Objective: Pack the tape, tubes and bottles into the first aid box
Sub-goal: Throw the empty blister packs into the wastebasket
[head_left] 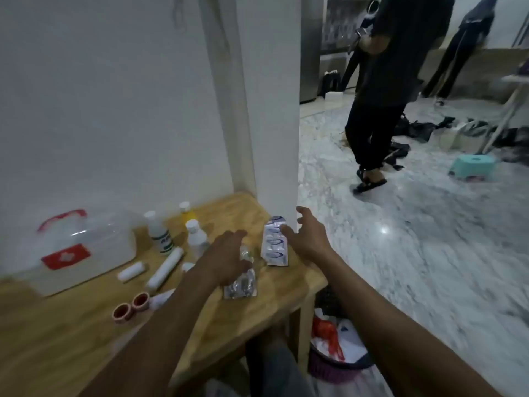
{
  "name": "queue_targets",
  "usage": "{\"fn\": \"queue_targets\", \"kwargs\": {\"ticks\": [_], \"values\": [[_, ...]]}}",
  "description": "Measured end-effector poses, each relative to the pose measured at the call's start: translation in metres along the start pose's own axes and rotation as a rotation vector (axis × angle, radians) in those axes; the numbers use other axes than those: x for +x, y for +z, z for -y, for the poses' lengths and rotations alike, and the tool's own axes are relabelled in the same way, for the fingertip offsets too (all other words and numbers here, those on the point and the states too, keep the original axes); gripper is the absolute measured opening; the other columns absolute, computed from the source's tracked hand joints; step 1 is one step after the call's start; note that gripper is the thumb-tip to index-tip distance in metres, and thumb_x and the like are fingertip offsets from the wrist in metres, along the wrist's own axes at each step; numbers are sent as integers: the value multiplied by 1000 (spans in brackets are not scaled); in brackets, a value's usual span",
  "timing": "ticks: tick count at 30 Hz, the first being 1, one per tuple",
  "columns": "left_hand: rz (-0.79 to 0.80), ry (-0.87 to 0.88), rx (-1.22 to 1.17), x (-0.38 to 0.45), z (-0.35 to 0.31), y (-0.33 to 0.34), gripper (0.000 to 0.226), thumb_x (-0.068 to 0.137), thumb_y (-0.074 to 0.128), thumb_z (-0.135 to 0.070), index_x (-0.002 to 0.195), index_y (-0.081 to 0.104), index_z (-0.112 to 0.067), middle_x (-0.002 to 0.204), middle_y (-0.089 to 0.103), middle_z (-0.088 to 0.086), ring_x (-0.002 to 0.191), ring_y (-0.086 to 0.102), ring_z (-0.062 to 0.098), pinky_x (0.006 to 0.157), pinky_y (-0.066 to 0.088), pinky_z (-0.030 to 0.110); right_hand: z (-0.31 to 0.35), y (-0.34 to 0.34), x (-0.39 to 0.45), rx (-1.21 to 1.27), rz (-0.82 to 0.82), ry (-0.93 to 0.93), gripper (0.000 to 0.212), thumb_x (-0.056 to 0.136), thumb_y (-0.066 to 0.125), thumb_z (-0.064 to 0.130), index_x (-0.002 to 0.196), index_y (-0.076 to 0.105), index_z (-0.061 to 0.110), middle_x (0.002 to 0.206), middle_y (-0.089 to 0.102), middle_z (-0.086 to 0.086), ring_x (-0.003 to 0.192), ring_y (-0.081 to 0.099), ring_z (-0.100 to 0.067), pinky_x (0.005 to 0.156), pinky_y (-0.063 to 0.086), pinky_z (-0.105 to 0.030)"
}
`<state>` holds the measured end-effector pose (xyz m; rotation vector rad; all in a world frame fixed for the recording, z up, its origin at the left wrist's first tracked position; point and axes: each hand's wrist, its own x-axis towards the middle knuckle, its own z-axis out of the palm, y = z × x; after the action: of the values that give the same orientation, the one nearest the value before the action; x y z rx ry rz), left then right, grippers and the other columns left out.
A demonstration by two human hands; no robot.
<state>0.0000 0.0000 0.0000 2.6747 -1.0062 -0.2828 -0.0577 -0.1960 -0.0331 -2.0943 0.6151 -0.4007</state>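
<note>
- Head view: the left hand [229, 257] rests on a silver blister pack [240, 285] near the front of the wooden table [257, 316]; its fingers curl over the pack's upper end, but whether they pinch it cannot be told.
- The right hand [307, 239] is spread, fingers apart, with the thumb side touching a white-and-blue blister strip [274, 245]; it holds nothing.
- Task items: the first aid box [83, 253] stands at the back left against the wall, lid apparently closed. Three bottles [196, 237] stand just right of it. Two white rolls [166, 267] lie in front of the bottles. Two tape rings [131, 306] lie near the front left, with a white tube [160, 299] just beside them.
- Risk: the strip lies close to the table's right edge. A sideways sweep of the spread hand could push it off onto the floor.
- Risk: the bottles stand upright and close together. A forearm crossing toward the box could topple one into the others.
- Risk: the rolls and tape rings are round and could roll away if nudged.
- Risk: the box appears closed; carrying items to it before opening would leave no free hand.
- Surface: light wood, level, set in a white wall corner.
- Room: a marble floor [429, 239] lies to the right, where a person in dark clothes [383, 81] stands. A teal stool [472, 164] sits beyond. A basket [337, 351] with bags sits under the table.
</note>
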Motion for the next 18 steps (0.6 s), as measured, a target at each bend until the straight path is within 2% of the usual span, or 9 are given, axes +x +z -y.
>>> {"fn": "queue_targets", "kwargs": {"ticks": [3, 8, 11, 14, 16, 18], "values": [[94, -60, 82, 14, 3, 5, 77, 89, 66, -30, 151, 25, -13, 151, 38, 13, 137, 37, 30, 106, 32, 32, -9, 9, 10, 48, 85, 81, 75, 88, 69, 38, 149, 31, 15, 138, 55, -14, 123, 54, -27, 89, 41, -28], [128, -83, 103, 30, 5, 3, 80, 86, 70, -34, 150, 28, -12, 152, 37, 12, 138, 35, 29, 103, 28, 29, -23, 23, 26, 119, 136, 162, 86, 77, 80, 33, 148, 34, 17, 132, 60, -14, 122, 56, -28, 100, 46, -37], [85, -97, 53, 34, 5, 6, 82, 79, 77, -35, 147, 36, -16, 143, 42, 15, 130, 44, 31, 97, 37, 31, -29, 27, 33, 164, 112, 167, 88, 69, 87, 25, 144, 41, 17, 124, 64, -11, 112, 62, -26, 96, 51, -41], [-2, -99, -60, 35, 5, 12, 83, 70, 85, -32, 141, 44, -19, 133, 45, 13, 122, 48, 31, 88, 41, 34, -31, 23, 34, 225, 49, 169, 82, 66, 88, 14, 137, 48, 17, 110, 70, -8, 100, 67, -23, 88, 56, -40], [-84, -117, -133, 35, 3, 16, 78, 63, 89, -30, 131, 52, -21, 125, 52, 6, 115, 51, 26, 79, 40, 32, -34, 18, 32, 286, -10, 186, 74, 67, 85, 8, 133, 52, 17, 100, 72, -7, 93, 69, -22, 85, 57, -40], [-154, -115, -209, 35, -1, 19, 63, 59, 90, -26, 114, 61, -22, 108, 60, -2, 100, 56, 19, 71, 35, 28, -39, 11, 29, 349, -79, 207, 64, 69, 82, 5, 127, 57, 15, 95, 72, -8, 89, 70, -22, 80, 57, -38]]}}
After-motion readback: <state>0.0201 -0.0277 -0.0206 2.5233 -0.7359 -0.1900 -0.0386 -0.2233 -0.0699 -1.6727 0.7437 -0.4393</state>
